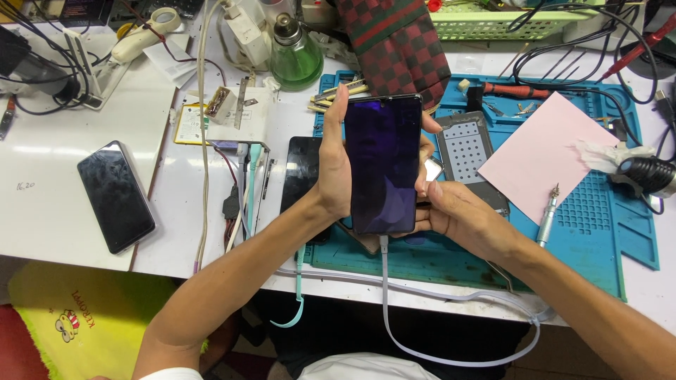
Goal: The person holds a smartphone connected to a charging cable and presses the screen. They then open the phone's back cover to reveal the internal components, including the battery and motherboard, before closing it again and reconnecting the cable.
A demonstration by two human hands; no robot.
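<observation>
From the head camera, both hands hold a dark-screened smartphone [384, 163] upright above the blue work mat [605, 225]: the left hand [334, 169] is clamped along its left edge, thumb stretched up the side, and the right hand [451, 211] wraps the lower right edge with fingers behind the phone. A pale grey cable [394, 331] is plugged into the phone's bottom end and loops down off the table edge. Just left of the left hand a second black phone [303, 172] lies flat, and well apart on the white table lies another black phone [116, 197]. On the mat sit a pink sheet [546, 151], a perforated grey plate [466, 151] and a silver pen-shaped tool [548, 214]; a green glass bottle [296, 53] stands behind
</observation>
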